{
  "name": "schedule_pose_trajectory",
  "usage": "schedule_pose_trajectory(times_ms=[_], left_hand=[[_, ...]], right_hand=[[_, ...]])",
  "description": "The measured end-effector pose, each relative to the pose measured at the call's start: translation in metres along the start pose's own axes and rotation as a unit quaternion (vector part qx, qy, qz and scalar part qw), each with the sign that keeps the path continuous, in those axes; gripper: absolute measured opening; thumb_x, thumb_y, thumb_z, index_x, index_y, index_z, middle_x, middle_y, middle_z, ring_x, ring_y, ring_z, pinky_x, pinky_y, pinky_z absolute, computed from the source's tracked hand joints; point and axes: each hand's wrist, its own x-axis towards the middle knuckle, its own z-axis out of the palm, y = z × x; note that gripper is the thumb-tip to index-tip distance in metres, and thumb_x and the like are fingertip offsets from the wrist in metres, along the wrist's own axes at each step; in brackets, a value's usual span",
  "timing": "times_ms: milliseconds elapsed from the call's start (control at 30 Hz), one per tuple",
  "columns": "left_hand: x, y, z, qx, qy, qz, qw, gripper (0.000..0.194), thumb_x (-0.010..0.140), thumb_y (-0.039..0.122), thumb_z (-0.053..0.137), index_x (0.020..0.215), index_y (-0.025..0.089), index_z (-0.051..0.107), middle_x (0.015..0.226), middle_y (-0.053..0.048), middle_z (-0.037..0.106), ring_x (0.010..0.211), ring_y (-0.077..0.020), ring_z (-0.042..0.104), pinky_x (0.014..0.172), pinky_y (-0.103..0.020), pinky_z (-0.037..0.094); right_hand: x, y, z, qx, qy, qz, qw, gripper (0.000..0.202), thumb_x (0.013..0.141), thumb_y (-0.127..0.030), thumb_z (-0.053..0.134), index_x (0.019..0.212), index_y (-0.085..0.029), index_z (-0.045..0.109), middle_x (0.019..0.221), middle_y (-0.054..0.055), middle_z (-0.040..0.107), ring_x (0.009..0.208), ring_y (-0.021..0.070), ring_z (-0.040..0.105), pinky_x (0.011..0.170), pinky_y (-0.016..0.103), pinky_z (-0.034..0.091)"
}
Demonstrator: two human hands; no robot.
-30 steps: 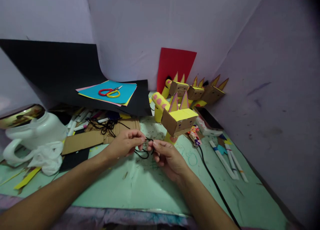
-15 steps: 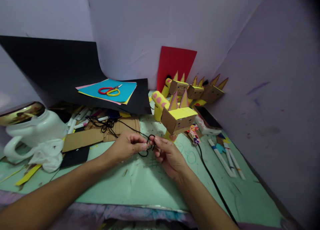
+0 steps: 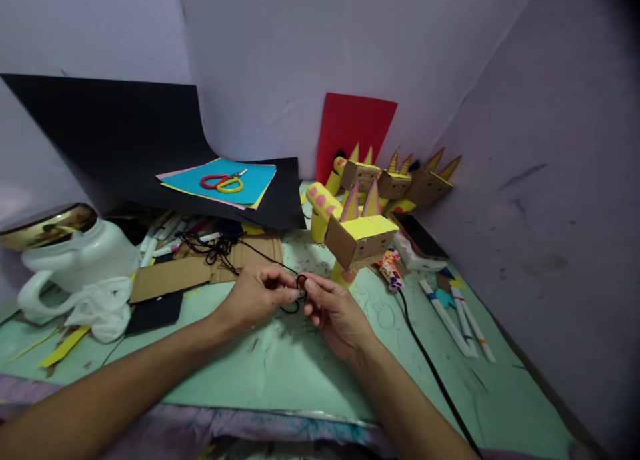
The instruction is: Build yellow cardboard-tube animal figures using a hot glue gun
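Black yarn runs from a tangled heap on the cardboard to my fingers. Thumb and finger of my left hand pinch the yarn, and my right hand pinches it close beside, fingertips nearly touching. A small loop of yarn shows between them, and another bit hangs below the left fingertips. Just behind my right hand stands a cardboard figure with a box head, two pointed horns and a yellow body with pink spots. Part of the yarn is hidden by my fingers.
Scissors lie on coloured paper sheets at back left. A white ceramic pot and crumpled tissue stand left. More horned figures are at the back, before red paper. Right are a phone, markers and a black cable.
My hands have drawn slightly closer together, and the yarn loop between the fingertips looks smaller. The whole view has shifted a little, with things appearing slightly farther right.
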Motion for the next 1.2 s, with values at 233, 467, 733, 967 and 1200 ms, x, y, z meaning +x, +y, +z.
schedule_pose_trajectory(times_ms=[233, 467, 733, 967, 1200], left_hand=[[-0.002, 0.001, 0.006, 0.043, 0.05, 0.012, 0.998, 0.007, 0.056, 0.02, 0.065, 0.053, 0.015, 0.062, 0.049, 0.002, 0.053, 0.05, -0.0091, 0.041, 0.049, -0.022, 0.032], [0.001, 0.003, 0.0, 0.023, 0.0, -0.009, 1.0, 0.016, 0.053, 0.019, 0.069, 0.058, 0.016, 0.055, 0.052, 0.005, 0.048, 0.049, -0.007, 0.041, 0.046, -0.019, 0.031], [0.006, -0.001, -0.008, -0.051, -0.052, -0.001, 0.997, 0.036, 0.054, 0.026, 0.075, 0.086, 0.013, 0.063, 0.066, 0.003, 0.058, 0.055, -0.0078, 0.05, 0.054, -0.02, 0.041], [0.004, 0.004, -0.004, -0.049, -0.012, 0.024, 0.998, 0.017, 0.059, 0.023, 0.07, 0.073, 0.013, 0.07, 0.063, -0.002, 0.067, 0.06, -0.0133, 0.06, 0.061, -0.025, 0.049], [0.004, 0.005, -0.005, -0.06, -0.015, 0.031, 0.998, 0.013, 0.058, 0.021, 0.071, 0.068, 0.014, 0.07, 0.061, -0.001, 0.066, 0.058, -0.0128, 0.059, 0.057, -0.024, 0.048]], right_hand=[[0.0, 0.002, 0.003, -0.011, -0.024, 0.013, 1.0, 0.044, 0.045, -0.037, 0.089, 0.08, -0.015, 0.075, 0.061, -0.001, 0.068, 0.038, 0.0056, 0.057, 0.029, 0.012, 0.036], [0.0, 0.003, 0.003, -0.04, -0.016, -0.022, 0.999, 0.039, 0.053, -0.037, 0.085, 0.082, -0.014, 0.075, 0.05, -0.004, 0.06, 0.033, 0.0018, 0.042, 0.032, 0.013, 0.03], [0.0, 0.003, 0.004, -0.035, -0.014, -0.023, 0.999, 0.04, 0.049, -0.038, 0.085, 0.079, -0.013, 0.075, 0.051, -0.004, 0.06, 0.034, 0.0007, 0.037, 0.032, 0.014, 0.024], [0.001, 0.003, 0.004, -0.032, -0.028, -0.016, 0.999, 0.038, 0.048, -0.038, 0.086, 0.072, -0.012, 0.072, 0.056, -0.004, 0.061, 0.033, -0.0002, 0.039, 0.031, 0.013, 0.026], [0.001, 0.004, 0.003, -0.029, -0.052, 0.005, 0.998, 0.038, 0.049, -0.04, 0.086, 0.068, -0.012, 0.07, 0.046, -0.004, 0.057, 0.035, 0.004, 0.049, 0.031, 0.012, 0.035]])
